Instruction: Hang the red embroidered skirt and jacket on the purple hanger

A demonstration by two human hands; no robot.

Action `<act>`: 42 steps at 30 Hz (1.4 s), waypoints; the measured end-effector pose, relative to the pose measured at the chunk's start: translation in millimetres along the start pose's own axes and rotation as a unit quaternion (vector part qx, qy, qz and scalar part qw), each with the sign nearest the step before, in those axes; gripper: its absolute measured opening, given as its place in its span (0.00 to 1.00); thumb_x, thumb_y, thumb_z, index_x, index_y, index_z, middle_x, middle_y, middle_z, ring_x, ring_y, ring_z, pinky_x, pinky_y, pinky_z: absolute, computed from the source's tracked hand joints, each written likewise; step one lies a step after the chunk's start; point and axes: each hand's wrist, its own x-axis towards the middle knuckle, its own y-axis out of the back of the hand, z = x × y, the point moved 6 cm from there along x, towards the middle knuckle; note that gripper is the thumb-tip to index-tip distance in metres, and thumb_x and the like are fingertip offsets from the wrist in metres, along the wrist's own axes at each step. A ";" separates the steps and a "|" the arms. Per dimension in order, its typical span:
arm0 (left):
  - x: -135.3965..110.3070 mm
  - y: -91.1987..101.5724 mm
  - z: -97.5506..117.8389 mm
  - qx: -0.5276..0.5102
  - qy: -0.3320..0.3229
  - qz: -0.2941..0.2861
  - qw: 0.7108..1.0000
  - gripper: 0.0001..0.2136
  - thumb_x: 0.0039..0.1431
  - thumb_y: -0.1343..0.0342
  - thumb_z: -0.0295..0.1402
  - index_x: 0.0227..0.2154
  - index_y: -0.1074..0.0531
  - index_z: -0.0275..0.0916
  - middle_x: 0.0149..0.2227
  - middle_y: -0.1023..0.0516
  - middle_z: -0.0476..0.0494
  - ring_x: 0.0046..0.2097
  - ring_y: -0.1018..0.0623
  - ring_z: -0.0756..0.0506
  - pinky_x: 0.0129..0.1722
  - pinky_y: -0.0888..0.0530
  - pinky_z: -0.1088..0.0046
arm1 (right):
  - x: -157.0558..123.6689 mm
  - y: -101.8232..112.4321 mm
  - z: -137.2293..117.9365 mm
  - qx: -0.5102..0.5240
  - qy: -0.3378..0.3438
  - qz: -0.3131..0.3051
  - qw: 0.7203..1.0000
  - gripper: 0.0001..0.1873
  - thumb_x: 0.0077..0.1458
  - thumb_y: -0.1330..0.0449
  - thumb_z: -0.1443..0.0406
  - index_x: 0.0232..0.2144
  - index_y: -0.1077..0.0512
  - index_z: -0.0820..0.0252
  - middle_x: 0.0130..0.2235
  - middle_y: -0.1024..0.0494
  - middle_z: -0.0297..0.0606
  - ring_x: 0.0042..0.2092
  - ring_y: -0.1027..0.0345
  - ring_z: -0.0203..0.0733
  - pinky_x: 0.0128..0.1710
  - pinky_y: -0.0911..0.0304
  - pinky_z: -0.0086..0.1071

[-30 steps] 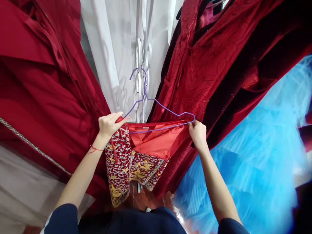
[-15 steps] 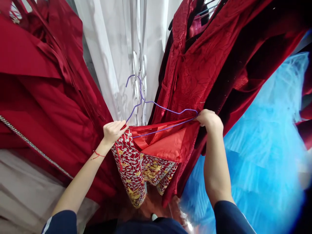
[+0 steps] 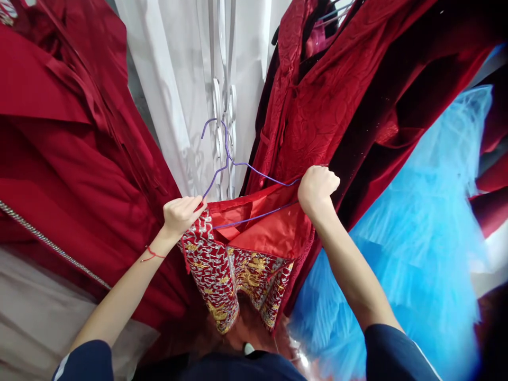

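A red garment (image 3: 222,264) embroidered in gold and silver, with a plain red lining (image 3: 273,230), hangs from a thin purple wire hanger (image 3: 234,164). My left hand (image 3: 180,214) is closed on the garment's left top edge where it meets the hanger's left end. At the hanger's right end, my right hand (image 3: 317,188) is a fist round the wire and the cloth's edge. The hanger's hook points up in front of a white curtain (image 3: 178,95).
Dark red dresses (image 3: 67,159) hang on the left, one with a silver trim (image 3: 47,243). A crinkled red velvet dress (image 3: 329,100) hangs on the right beside a bright blue tulle skirt (image 3: 416,227). Pale fabric (image 3: 35,312) lies low on the left.
My right hand has risen and moved left, from a fingertip pinch to a fist over the hanger's right end. The garment's right side has lifted with it. My left hand has barely shifted.
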 end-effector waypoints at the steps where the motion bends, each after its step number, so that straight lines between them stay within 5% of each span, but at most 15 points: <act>1: 0.9 2.5 0.2 0.000 0.006 0.001 1.000 0.10 0.63 0.44 0.37 0.27 0.23 0.40 0.19 0.27 0.49 0.21 0.30 0.50 0.24 0.42 0.70 | -2.0 2.4 -1.4 -0.007 -0.012 0.023 1.000 0.25 0.67 0.55 0.59 0.33 0.24 0.69 0.26 0.29 0.54 0.40 0.26 0.61 0.38 0.35 0.46; 4: 4.2 10.0 4.0 0.015 0.010 0.014 1.000 0.11 0.62 0.43 0.36 0.25 0.24 0.40 0.18 0.28 0.49 0.21 0.31 0.50 0.24 0.42 0.71 | -7.2 9.2 -0.8 -0.030 -0.045 0.081 0.995 0.23 0.67 0.56 0.61 0.35 0.24 0.69 0.27 0.29 0.53 0.40 0.25 0.59 0.38 0.36 0.45; 10: 8.5 10.4 11.1 0.017 0.028 0.017 0.999 0.12 0.62 0.43 0.36 0.23 0.25 0.40 0.16 0.32 0.50 0.19 0.34 0.51 0.24 0.44 0.71 | -16.8 21.9 0.2 -0.010 -0.037 0.100 0.994 0.21 0.68 0.58 0.64 0.38 0.27 0.69 0.30 0.27 0.53 0.39 0.26 0.55 0.38 0.37 0.43; 13: 11.4 9.4 6.5 -0.010 0.067 0.016 0.998 0.12 0.61 0.43 0.37 0.23 0.25 0.40 0.16 0.32 0.51 0.19 0.34 0.52 0.24 0.43 0.73 | -12.9 31.3 7.5 0.005 -0.027 0.074 0.997 0.16 0.65 0.54 0.65 0.36 0.28 0.66 0.32 0.27 0.53 0.38 0.28 0.53 0.39 0.39 0.42; 17: 20.7 8.8 -3.3 -0.052 0.136 -0.021 0.989 0.14 0.61 0.43 0.41 0.23 0.27 0.39 0.15 0.37 0.54 0.18 0.36 0.53 0.23 0.44 0.75 | 2.7 29.9 26.1 0.129 -0.006 -0.021 0.991 0.13 0.60 0.45 0.63 0.23 0.35 0.57 0.23 0.32 0.39 0.29 0.35 0.43 0.34 0.41 0.36; 22: 30.8 7.7 -0.7 -0.055 0.159 -0.078 0.983 0.17 0.63 0.46 0.43 0.22 0.30 0.39 0.16 0.41 0.54 0.19 0.38 0.54 0.24 0.45 0.76 | 0.8 13.9 38.3 0.293 -0.091 -0.024 0.952 0.16 0.61 0.48 0.64 0.21 0.42 0.54 0.17 0.40 0.29 0.21 0.44 0.37 0.26 0.48 0.33; 26: 34.0 10.0 8.8 -0.023 0.138 -0.080 0.987 0.19 0.65 0.49 0.43 0.21 0.31 0.39 0.15 0.41 0.53 0.19 0.38 0.53 0.23 0.48 0.75 | -19.1 6.4 10.7 0.282 -0.024 0.021 0.959 0.19 0.61 0.48 0.66 0.20 0.47 0.53 0.19 0.41 0.28 0.23 0.47 0.36 0.29 0.52 0.33; 34: 29.8 16.2 7.5 0.036 0.105 -0.088 0.990 0.20 0.65 0.49 0.42 0.19 0.32 0.39 0.13 0.39 0.52 0.18 0.38 0.52 0.22 0.50 0.74 | -68.3 -8.0 -45.6 0.324 0.077 -0.002 0.943 0.18 0.63 0.49 0.64 0.22 0.47 0.54 0.21 0.42 0.27 0.24 0.49 0.35 0.28 0.56 0.33; 39: 26.5 27.0 -3.8 0.055 0.090 -0.088 0.990 0.19 0.65 0.47 0.44 0.21 0.29 0.40 0.16 0.32 0.51 0.19 0.33 0.51 0.23 0.48 0.72 | -110.4 -16.1 -99.2 0.462 0.134 -0.092 0.872 0.16 0.66 0.49 0.60 0.25 0.43 0.55 0.20 0.44 0.24 0.22 0.51 0.32 0.25 0.56 0.31; 42: 20.8 35.8 -20.5 0.011 0.114 -0.076 0.991 0.16 0.64 0.46 0.45 0.26 0.26 0.40 0.18 0.30 0.51 0.21 0.31 0.51 0.24 0.44 0.73 | -99.7 -16.4 -101.1 0.574 0.086 -0.075 0.811 0.16 0.66 0.49 0.55 0.27 0.42 0.55 0.23 0.41 0.25 0.23 0.49 0.31 0.24 0.52 0.28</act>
